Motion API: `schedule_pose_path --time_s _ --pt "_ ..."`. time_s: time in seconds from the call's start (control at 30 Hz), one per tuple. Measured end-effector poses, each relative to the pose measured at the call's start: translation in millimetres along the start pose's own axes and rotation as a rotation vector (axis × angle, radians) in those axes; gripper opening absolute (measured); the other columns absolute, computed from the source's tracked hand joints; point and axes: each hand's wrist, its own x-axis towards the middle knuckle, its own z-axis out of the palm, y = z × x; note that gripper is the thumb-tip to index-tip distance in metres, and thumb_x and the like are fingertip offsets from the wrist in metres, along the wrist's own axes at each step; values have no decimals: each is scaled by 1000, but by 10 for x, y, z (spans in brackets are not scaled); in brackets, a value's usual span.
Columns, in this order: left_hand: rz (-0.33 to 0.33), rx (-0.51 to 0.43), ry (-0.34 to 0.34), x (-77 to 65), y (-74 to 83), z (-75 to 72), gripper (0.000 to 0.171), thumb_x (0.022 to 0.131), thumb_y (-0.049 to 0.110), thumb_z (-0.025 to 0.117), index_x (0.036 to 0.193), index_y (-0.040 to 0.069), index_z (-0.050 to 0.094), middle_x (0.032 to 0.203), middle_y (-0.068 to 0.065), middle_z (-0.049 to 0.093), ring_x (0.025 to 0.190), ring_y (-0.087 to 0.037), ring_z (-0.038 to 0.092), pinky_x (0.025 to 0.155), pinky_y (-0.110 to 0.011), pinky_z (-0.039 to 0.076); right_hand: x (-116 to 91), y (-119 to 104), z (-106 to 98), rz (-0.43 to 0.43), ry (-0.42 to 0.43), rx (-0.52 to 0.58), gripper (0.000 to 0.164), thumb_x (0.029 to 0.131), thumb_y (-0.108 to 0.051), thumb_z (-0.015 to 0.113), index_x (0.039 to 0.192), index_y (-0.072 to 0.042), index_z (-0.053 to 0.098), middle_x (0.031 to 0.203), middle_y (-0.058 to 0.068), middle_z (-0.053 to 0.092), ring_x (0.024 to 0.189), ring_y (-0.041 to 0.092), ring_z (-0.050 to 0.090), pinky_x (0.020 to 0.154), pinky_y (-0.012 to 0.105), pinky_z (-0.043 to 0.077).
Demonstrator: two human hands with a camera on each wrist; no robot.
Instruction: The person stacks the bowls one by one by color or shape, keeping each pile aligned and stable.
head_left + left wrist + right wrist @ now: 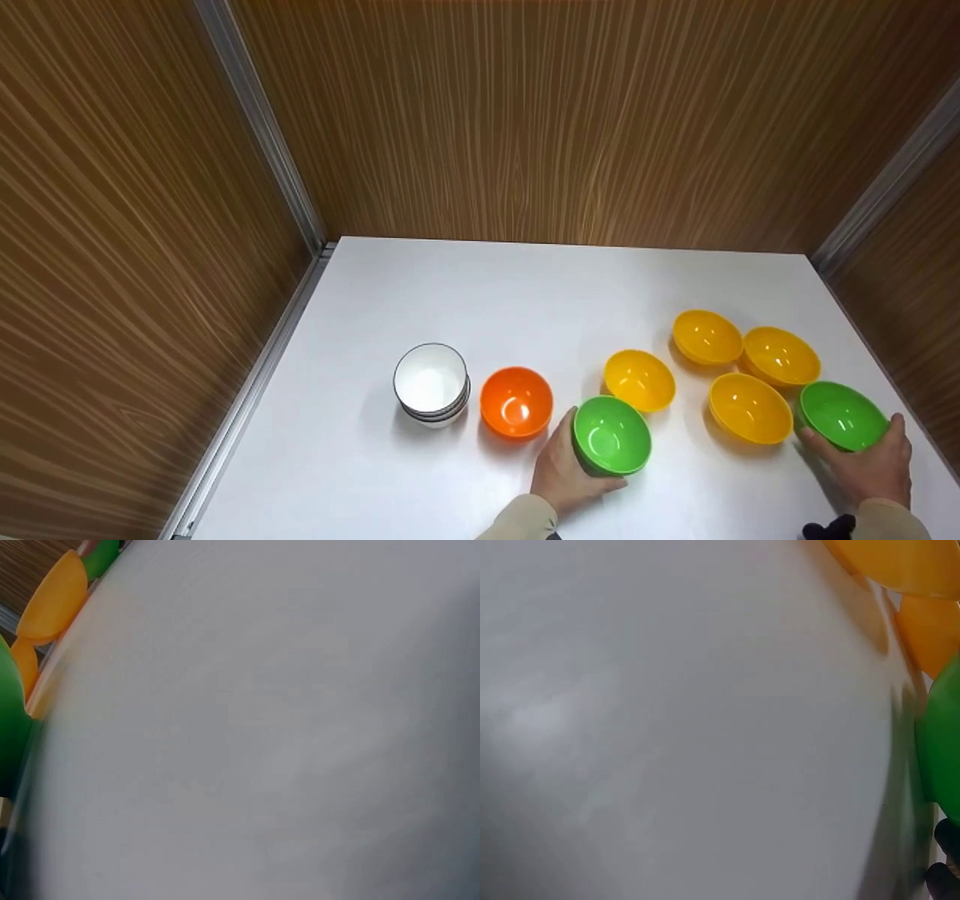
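Note:
Around the near left side of a green bowl (611, 435), my left hand (561, 471) curls its fingers and thumb. A doubled edge shows low on that bowl; I cannot tell whether another is nested under it. Far to the right, my right hand (874, 466) grips a second green bowl (844, 415) from its near side, thumb on the left and fingers on the right. Each wrist view catches only part of a green bowl, the left one (9, 727) at its left edge and the right one (941, 742) at its right edge.
An orange bowl (516, 403) stands left of my left hand, beside a stack of white, dark-rimmed bowls (430, 379). Several yellow bowls (750, 409) sit between and behind the green ones. Wood-grain panels (525, 127) enclose the white table (360, 300) at back and sides.

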Motion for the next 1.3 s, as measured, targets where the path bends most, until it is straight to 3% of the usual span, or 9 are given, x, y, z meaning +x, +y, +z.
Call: schedule_pose_path --time_s 0.53,0.8,1.13,1.3 --pt "-24 -38 -15 4 14 -11 122 48 66 76 144 13 23 137 7 39 120 -11 42 100 -35 36 -17 -9 48 83 43 -2 136 59 -68 69 142 -10 -21 146 27 -8 131 48 5 100 65 13" --pt "-6 -40 -3 4 1 -10 120 48 66 76 143 14 24 136 7 40 119 -11 43 100 -35 36 -95 -46 -7 81 79 41 129 64 -62 70 143 -10 -18 148 25 -7 132 46 6 102 63 13" --pt "73 -4 33 12 -18 1 119 50 68 74 142 10 24 135 5 41 118 -11 45 99 -32 37 -139 -306 -233 -57 211 157 121 66 -43 78 147 -13 -6 150 15 5 133 39 14 105 58 15" --pt "57 -4 19 10 -17 1 119 50 69 73 142 11 24 135 5 42 118 -11 45 99 -33 37 -187 -557 -241 -136 233 194 120 64 -38 81 147 -18 -3 151 9 10 134 33 17 107 52 17"
